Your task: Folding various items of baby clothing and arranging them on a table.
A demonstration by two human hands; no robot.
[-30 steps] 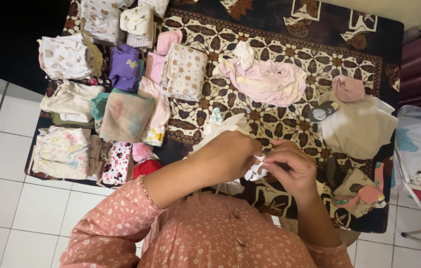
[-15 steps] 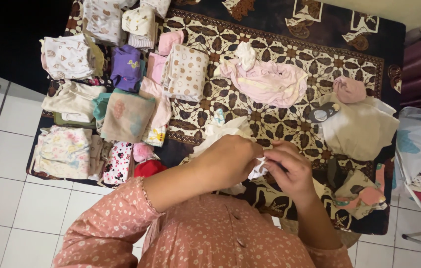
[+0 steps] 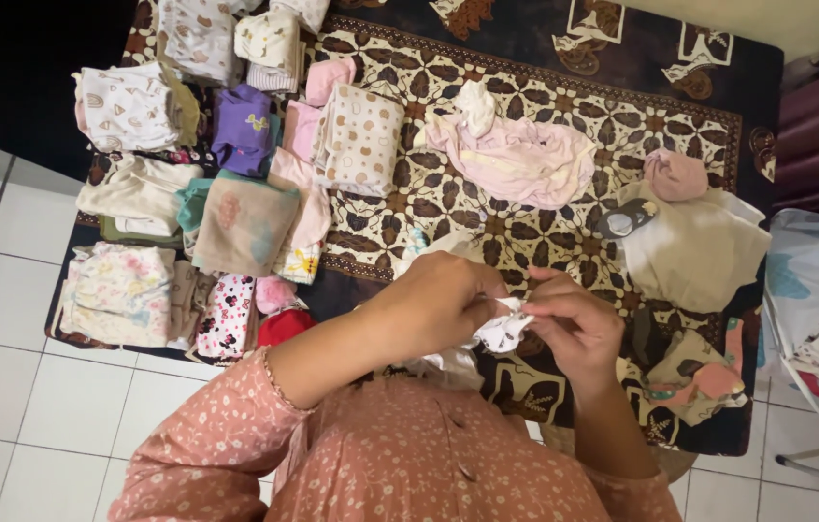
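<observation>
— Since a moment ago both hands came a little lower and nearer to the body; more of the small white cloth (image 3: 504, 331) shows now between them, bunched and with tiny dark dots.

— Who holds it, exactly?

— Both; the left hand (image 3: 433, 302) is closed around its left end, fingers curled under, and the right hand (image 3: 572, 324) pinches the other end between thumb and fingertips; the cloth hangs in the air above the near edge of the patterned mat (image 3: 535, 126), not lying on it.

— How would you do this well?

— I think the pinch should go to a true edge or corner, not to the middle of the bunch; then pull the hands gently apart, so the piece opens flat; it is thin and soft, so a hard pull is not needed.

— And around them?

— Folded piles of baby clothes (image 3: 235, 164) lie on the left of the mat; a loose pink garment (image 3: 516, 159) lies further up, and a cream garment (image 3: 694, 246) to the right, well apart from the hands.
</observation>
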